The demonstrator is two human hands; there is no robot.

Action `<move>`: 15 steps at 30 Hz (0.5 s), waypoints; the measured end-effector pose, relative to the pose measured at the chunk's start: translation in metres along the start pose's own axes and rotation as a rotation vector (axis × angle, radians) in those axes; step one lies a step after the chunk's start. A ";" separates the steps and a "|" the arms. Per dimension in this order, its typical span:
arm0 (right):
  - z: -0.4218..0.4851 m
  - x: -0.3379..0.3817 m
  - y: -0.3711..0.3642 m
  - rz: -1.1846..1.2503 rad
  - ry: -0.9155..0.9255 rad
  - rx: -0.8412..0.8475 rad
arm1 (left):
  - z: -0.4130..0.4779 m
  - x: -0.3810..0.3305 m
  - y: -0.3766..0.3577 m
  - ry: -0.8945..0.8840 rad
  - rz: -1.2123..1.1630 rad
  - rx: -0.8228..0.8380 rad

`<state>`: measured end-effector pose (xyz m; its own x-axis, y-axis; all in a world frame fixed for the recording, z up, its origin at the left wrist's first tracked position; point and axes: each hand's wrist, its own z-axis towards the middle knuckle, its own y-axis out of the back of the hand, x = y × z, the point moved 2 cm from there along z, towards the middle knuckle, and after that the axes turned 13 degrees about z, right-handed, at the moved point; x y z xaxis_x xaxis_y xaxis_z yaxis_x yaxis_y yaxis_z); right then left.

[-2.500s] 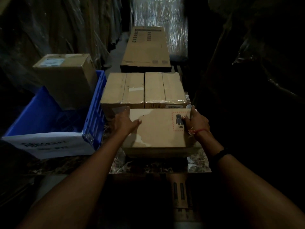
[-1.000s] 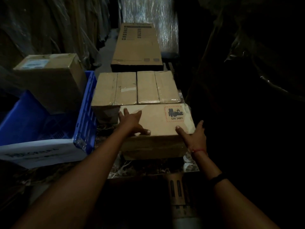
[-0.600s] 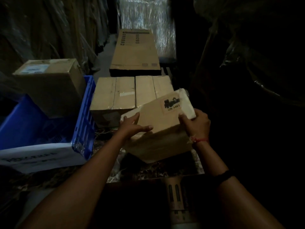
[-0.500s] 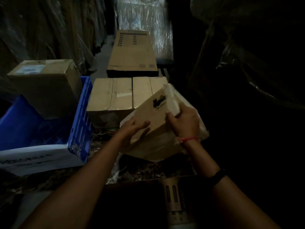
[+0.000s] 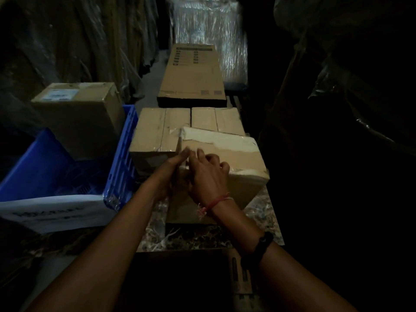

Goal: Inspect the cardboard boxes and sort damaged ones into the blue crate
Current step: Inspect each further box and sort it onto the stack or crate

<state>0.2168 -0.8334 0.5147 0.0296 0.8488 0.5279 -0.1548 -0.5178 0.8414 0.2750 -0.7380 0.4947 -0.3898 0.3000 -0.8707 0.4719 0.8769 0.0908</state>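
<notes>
I should turn the tilted cardboard box (image 5: 238, 161) slowly on its lower edge on the bench (image 5: 265, 212), right of the blue crate (image 5: 122, 152), while the left hand (image 5: 170, 172) presses straight fingers on its side and the right hand (image 5: 208, 179) curls fingers over its top (a torn pale strip (image 5: 222, 140) shows there).

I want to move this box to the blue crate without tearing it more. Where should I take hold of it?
Probably by its two end faces, one hand from each side, palms flat and low. The box is tilted with its peeled, white-patched face up, so that face looks weak; the left hand lies flat against the left end.
</notes>
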 end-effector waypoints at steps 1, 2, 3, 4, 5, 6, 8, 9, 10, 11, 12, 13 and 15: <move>-0.001 0.000 -0.006 0.007 0.005 0.018 | 0.000 0.003 0.003 0.027 -0.008 -0.012; -0.003 0.000 -0.011 0.002 0.003 0.040 | 0.001 0.009 0.006 0.054 -0.010 -0.016; -0.005 -0.001 -0.017 -0.005 0.000 0.053 | 0.002 0.015 0.008 0.081 -0.004 -0.013; -0.007 -0.003 -0.022 -0.009 -0.004 0.061 | 0.004 0.022 0.009 0.094 -0.001 -0.016; -0.008 -0.005 -0.026 -0.014 -0.002 0.063 | 0.006 0.027 0.010 0.097 0.005 -0.015; -0.009 -0.006 -0.029 -0.021 -0.005 0.065 | 0.006 0.030 0.011 0.105 0.012 -0.015; -0.011 -0.009 -0.032 -0.039 -0.006 0.071 | 0.007 0.030 0.012 0.113 0.031 -0.010; -0.012 -0.010 -0.032 -0.045 -0.003 0.079 | 0.007 0.029 0.013 0.115 0.044 0.004; -0.013 -0.010 -0.032 -0.055 0.004 0.094 | 0.007 0.028 0.014 0.118 0.057 0.016; -0.013 -0.009 -0.031 -0.067 0.020 0.095 | 0.006 0.026 0.014 0.108 0.065 0.022; -0.011 -0.010 -0.030 -0.071 0.025 0.114 | 0.006 0.022 0.015 0.095 0.084 0.005; -0.005 -0.012 -0.028 -0.060 0.039 0.131 | 0.005 0.017 0.016 0.066 0.113 -0.048; 0.011 -0.015 -0.011 0.097 -0.005 0.159 | 0.003 0.007 0.019 -0.020 0.317 -0.241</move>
<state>0.2292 -0.8419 0.4987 0.0268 0.7937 0.6077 0.0013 -0.6080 0.7940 0.2838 -0.7207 0.4892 -0.2377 0.5649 -0.7902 0.3667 0.8055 0.4656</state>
